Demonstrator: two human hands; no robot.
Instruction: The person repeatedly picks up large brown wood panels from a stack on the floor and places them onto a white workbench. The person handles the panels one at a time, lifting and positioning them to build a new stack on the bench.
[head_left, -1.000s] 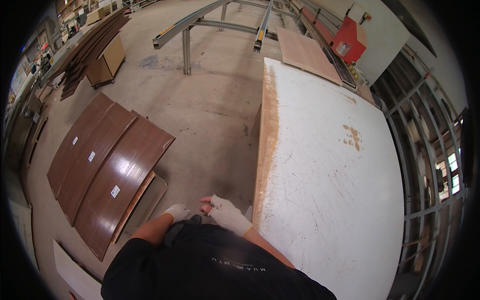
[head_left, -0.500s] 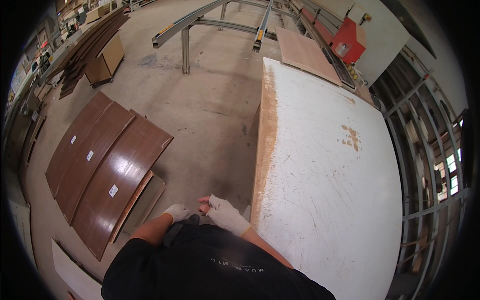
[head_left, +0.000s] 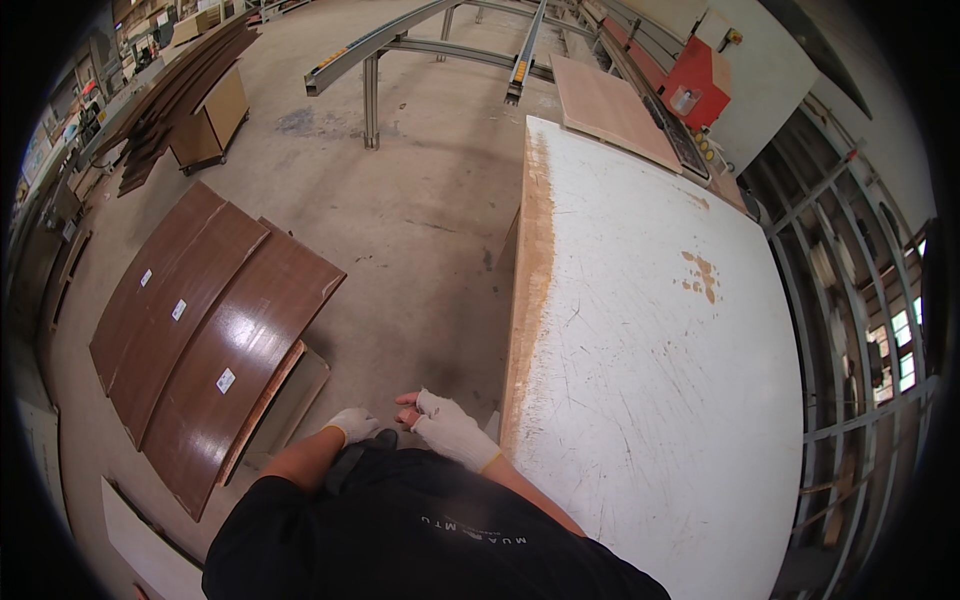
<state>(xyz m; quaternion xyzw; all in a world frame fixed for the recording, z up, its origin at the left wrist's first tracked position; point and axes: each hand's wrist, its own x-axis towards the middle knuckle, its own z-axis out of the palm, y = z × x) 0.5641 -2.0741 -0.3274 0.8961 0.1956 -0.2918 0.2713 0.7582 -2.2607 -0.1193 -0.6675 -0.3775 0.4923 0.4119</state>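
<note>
Both gloved hands, left hand (head_left: 352, 425) and right hand (head_left: 447, 428), empty, loosely open beside white worktable (head_left: 640, 330); brown curved panels (head_left: 215, 340) stacked left, untouched.

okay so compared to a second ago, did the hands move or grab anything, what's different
Nothing visibly changed. The left hand and the right hand are in the same place close in front of the body, both gloved, beside the white table. The curved brown panels lie on the floor as before.
</note>
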